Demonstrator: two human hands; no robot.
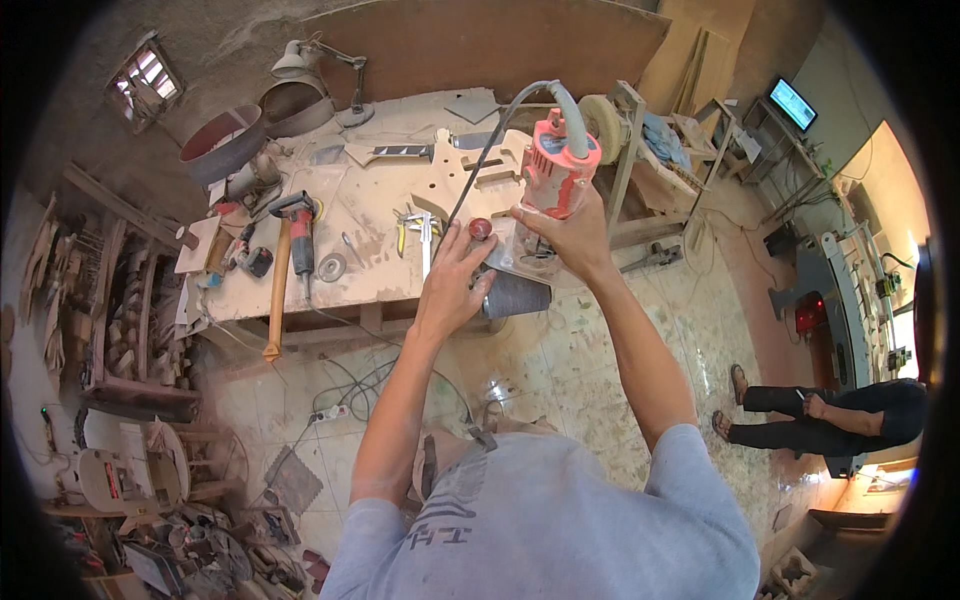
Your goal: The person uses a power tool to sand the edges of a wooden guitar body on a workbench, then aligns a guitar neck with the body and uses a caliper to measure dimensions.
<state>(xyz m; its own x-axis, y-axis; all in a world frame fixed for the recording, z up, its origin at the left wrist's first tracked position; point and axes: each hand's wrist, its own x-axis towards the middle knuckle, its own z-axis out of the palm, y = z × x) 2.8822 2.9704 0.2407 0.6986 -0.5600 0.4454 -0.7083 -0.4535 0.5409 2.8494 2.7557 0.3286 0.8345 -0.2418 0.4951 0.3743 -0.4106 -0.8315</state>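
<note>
My right hand (570, 230) grips a red-orange router (560, 160) with a grey hose on top, held above the bench's right end. My left hand (457, 275) has its fingers apart at the bench edge, beside a red round knob (480, 229) and against the router's cable (477, 165). Left of it lie a caliper (426, 240) and yellow-handled pliers (403, 234). A pale guitar body (455, 175) with a dark-inlaid neck lies behind. A dark cylindrical cone (515, 296) is below my hands.
An angle grinder (300, 245), drill (250, 252) and lamp (355, 112) stand or lie on the bench (355, 280). A wooden frame with a wheel (625, 130) is at right. Cables (360, 390) cross the floor. Another person (840, 420) stands at far right.
</note>
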